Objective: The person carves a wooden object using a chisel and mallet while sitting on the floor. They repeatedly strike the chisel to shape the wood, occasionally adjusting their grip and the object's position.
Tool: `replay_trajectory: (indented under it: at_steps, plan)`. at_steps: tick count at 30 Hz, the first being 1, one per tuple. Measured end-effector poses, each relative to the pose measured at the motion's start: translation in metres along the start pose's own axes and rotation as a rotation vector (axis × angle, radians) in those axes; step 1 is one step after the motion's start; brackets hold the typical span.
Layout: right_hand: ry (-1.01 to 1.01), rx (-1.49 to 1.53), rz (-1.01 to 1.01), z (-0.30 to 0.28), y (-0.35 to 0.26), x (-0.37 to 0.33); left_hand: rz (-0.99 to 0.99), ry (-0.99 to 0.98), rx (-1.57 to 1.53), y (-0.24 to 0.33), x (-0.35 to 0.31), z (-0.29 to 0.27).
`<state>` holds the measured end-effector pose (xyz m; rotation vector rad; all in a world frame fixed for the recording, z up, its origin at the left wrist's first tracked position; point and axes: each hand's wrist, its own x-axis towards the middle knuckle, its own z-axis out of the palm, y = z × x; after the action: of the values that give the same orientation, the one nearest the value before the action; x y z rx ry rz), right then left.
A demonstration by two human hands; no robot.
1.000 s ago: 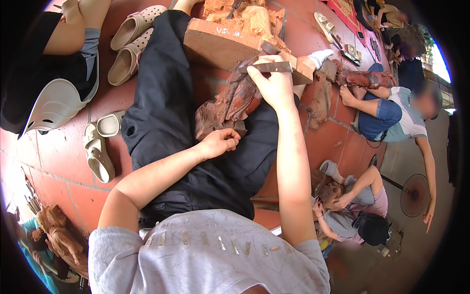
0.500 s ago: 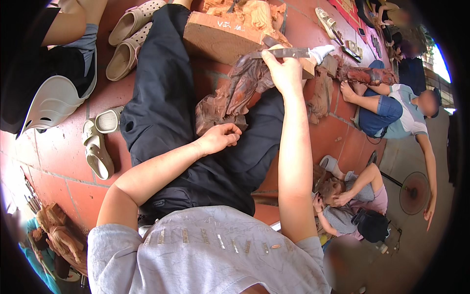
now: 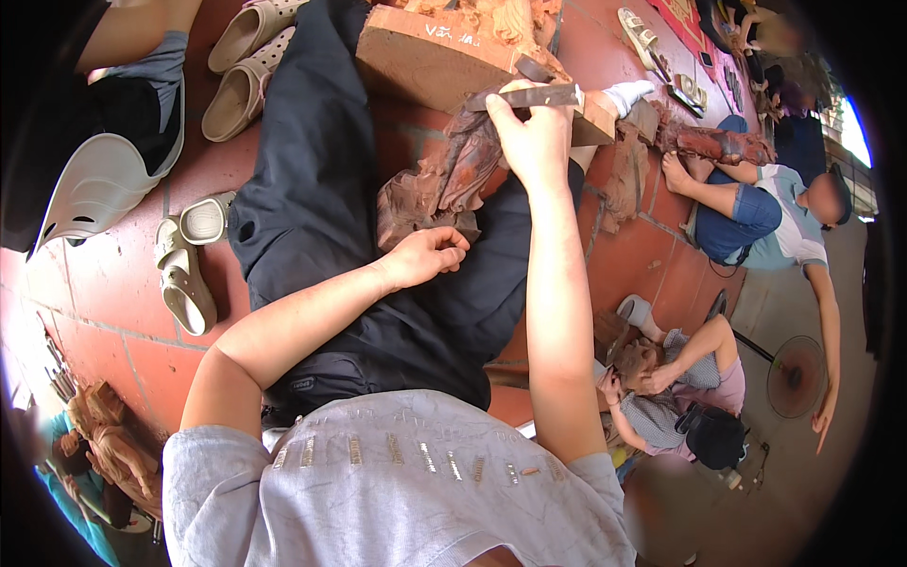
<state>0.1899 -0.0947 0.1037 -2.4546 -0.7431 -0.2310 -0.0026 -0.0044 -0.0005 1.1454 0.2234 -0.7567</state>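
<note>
A reddish-brown carved wooden figure (image 3: 463,175) lies slanting across the floor between my trousered legs, its broad base toward me. My right hand (image 3: 534,142) is closed round a flat dark metal blade (image 3: 548,95) at the figure's far end, thumb pressed along it. The blade lies crosswise over the wood; whether it is a file or a chisel I cannot make out. My left hand (image 3: 425,257) is by the near edge of the base, fingers curled in; what they hold, if anything, is hidden.
Beyond the figure stands a pale wooden block (image 3: 444,57) with carving on top. Clogs (image 3: 189,293) lie on the red tiles at left. Other carvings (image 3: 624,180) and a seated person (image 3: 746,217) are at right, with a fan (image 3: 795,376) farther right. Another person (image 3: 680,387) sits nearer.
My right hand has shifted a little to the left along with the metal blade. My left hand stays by the figure's base. The whole view has tilted slightly.
</note>
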Motion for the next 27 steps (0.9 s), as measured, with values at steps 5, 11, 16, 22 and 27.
replay_trajectory:
  at_steps: [5, 11, 16, 22, 27]
  plan:
    - [0.066, 0.376, 0.303, 0.000, 0.015, 0.005, -0.010, 0.000, -0.015, 0.007, -0.003, -0.001]
    - [0.054, 0.203, 0.083, -0.006, 0.008, -0.001, -0.038, -0.037, 0.011, 0.009, -0.003, 0.000]
    - [0.052, 0.410, 0.228, -0.005, 0.024, -0.008, 0.006, -0.003, -0.050, 0.001, 0.000, 0.000]
    - [0.013, 0.286, 0.172, 0.000, 0.027, -0.010, -0.051, -0.043, 0.030, 0.006, -0.001, -0.001]
    - [0.029, 0.623, 0.326, -0.006, 0.033, -0.011, -0.041, -0.036, -0.013, 0.000, 0.001, -0.003]
